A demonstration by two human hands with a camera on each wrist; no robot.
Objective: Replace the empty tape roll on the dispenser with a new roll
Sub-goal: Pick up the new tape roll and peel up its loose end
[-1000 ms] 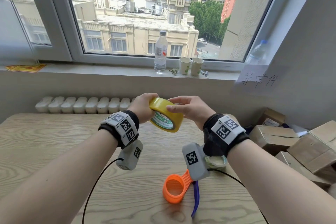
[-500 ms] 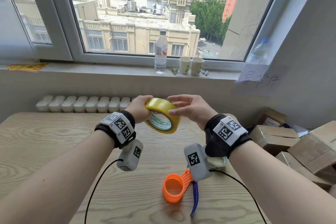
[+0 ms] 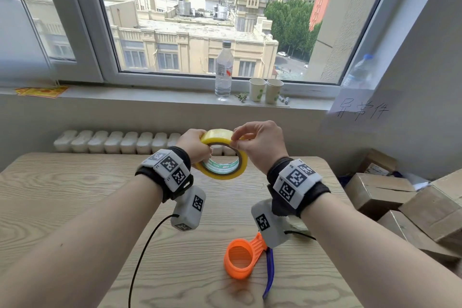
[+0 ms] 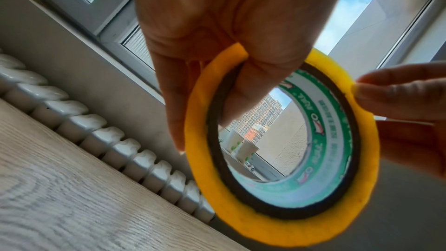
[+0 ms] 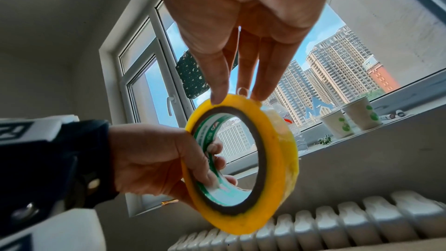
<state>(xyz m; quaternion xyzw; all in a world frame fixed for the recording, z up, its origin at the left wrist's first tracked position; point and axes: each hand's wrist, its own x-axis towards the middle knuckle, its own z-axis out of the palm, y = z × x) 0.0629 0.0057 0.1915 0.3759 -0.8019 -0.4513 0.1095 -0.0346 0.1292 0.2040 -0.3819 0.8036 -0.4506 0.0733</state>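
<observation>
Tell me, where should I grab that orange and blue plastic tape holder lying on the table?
Probably by the blue handle of the orange and blue plastic tape dispenser, coming from above on its near right side. It lies flat on the wooden table, the handle is a slim bar pointing toward you, and the wide orange drum must stay free for the yellow tape roll.

Orange dispenser (image 3: pixel 240 259) partly behind right wrist camera (image 3: pixel 268 224)
</observation>
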